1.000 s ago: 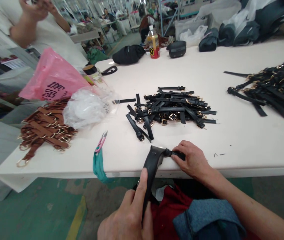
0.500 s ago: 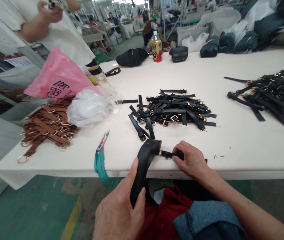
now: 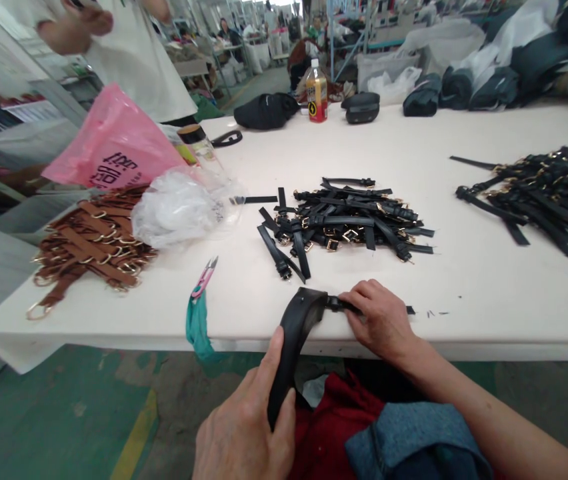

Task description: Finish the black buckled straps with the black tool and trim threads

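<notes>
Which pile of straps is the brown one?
The brown strap pile lies at the table's left end, beside the pink bag. The middle pile and the right pile are both black.

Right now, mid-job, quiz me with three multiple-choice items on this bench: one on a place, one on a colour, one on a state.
1. Where do the brown straps lie? A left end of table B far right C on the floor
2. What colour is the bag behind them? A blue B pink C yellow
3. What is the left hand doing? A hanging free B gripping the wide strap C pressed flat on the table

A: they lie near the left corner. B: it is plainly pink. B: thumb and fingers close round it.
</notes>
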### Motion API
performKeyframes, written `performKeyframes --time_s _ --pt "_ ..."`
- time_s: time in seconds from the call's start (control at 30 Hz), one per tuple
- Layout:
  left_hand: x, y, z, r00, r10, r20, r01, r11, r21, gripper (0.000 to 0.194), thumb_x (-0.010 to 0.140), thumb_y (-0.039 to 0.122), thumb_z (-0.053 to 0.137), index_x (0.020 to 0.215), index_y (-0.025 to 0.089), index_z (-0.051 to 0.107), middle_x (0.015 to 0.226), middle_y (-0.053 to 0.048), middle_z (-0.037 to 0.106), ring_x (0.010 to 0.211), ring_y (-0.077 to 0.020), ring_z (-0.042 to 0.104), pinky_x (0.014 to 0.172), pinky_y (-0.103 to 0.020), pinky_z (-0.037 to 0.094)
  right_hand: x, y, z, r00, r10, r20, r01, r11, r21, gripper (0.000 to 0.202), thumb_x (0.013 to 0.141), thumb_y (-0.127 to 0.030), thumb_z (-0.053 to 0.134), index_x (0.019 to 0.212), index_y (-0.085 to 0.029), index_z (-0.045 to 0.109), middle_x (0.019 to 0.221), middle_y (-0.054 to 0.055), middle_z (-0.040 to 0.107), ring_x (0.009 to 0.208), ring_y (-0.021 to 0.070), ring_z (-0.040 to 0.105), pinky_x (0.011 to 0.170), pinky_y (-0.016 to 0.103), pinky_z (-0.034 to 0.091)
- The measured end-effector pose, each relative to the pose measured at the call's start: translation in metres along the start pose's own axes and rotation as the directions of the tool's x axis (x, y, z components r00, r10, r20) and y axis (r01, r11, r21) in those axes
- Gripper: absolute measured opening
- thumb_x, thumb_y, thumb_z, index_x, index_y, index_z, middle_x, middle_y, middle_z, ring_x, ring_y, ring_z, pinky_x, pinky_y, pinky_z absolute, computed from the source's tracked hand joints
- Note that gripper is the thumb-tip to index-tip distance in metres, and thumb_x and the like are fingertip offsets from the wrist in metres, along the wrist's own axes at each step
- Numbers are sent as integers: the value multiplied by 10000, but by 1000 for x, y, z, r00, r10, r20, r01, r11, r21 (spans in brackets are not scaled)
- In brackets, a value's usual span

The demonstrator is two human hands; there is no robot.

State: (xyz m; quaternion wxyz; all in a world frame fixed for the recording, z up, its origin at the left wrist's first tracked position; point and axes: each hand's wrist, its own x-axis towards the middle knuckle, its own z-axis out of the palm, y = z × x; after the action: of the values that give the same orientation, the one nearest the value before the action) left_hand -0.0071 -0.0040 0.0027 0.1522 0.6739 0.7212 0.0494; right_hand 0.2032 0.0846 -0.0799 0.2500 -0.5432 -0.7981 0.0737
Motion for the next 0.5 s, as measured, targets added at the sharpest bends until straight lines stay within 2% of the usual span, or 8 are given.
performKeyframes --time_s 0.13,0.27,0.37,0.5 --pt "5 7 -7 999 -23 23 23 1000 5 599 855 227 475 1414 333 285 1131 -12 684 917 -227 679 690 -289 534 4 0 -1 996 -83 32 84 996 -25 153 820 -240 567 944 -219 654 901 52 606 875 205 474 746 325 373" --pt "12 14 -16 998 -47 42 45 999 30 585 854 235 496 1400 337 315 997 -29 729 865 -251 692 684 -314 528 9 3 0 987 -147 65 152 986 -71 167 880 -250 506 885 -216 670 868 52 622 837 196 472 720 321 356" --pt "14 15 -18 998 -42 44 41 999 31 605 846 227 511 1401 350 304 1049 -27 715 906 -266 682 713 -339 529 10 5 0 978 -187 90 196 976 -98 216 903 -214 463 831 -204 666 822 51 621 800 187 468 697 313 346" --pt "13 12 -15 998 -42 55 42 999 -4 627 843 219 499 1409 367 274 1131 -12 683 975 -264 659 764 -368 531 11 4 1 984 -154 93 165 978 -129 228 916 -209 432 807 -184 630 832 55 614 803 187 477 718 317 341"
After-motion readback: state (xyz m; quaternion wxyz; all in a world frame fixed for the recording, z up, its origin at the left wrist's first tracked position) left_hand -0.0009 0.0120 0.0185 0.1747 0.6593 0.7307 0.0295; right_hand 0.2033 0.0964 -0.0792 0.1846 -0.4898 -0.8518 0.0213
